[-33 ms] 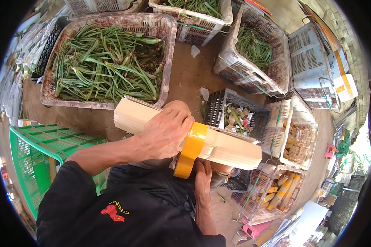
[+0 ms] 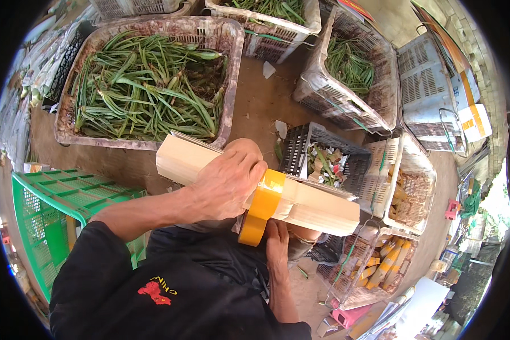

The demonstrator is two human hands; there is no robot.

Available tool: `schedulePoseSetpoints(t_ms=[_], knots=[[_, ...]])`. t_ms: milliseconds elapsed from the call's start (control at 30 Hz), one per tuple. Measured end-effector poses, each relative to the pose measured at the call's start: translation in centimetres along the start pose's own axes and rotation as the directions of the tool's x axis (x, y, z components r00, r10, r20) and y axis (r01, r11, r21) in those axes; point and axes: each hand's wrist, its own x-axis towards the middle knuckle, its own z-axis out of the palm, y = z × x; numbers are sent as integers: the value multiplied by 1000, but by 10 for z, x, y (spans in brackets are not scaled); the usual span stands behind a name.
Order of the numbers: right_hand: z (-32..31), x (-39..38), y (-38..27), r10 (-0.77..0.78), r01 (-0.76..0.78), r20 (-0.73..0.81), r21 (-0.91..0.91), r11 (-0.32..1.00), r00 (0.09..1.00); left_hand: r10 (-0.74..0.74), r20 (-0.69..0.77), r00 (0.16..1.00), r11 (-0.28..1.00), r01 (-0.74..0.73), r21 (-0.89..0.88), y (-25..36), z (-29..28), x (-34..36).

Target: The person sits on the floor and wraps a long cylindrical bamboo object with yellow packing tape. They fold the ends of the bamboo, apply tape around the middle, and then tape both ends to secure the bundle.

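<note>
Plainly, the left hand point(image 2: 229, 178) was clamped on the cardboard point(image 2: 320, 205), just beside the tape point(image 2: 266, 198); the right hand point(image 2: 277, 241) sat below, its grip hidden. Beyond them stood a black crate point(image 2: 296, 152) and a large crate point(image 2: 233, 85) of leaves point(image 2: 144, 88); leftward, a green crate point(image 2: 48, 241).

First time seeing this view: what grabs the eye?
Probably the glossy yellow tape at the centre, running across a pale cardboard package, with the left hand gripping the package just left of it. Next, the big stained crate heaped with long green leaves at upper left, and the bright green plastic crate at lower left.
</note>
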Motion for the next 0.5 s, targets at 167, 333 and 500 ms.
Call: schedulePoseSetpoints(t_ms=[167,333,500], knots=[[-14,16,24,96,-192,385,217,957,918,11,-24,1000,1000,-11,4,2,2,-11],[-9,36,-8,85,-252,464,310,917,882,67,-42,997,997,-66,46,0,1,-22],[-11,49,-34,47,-198,476,272,942,878,158,-44,986,985,-155,70,-6,-1,-36]])
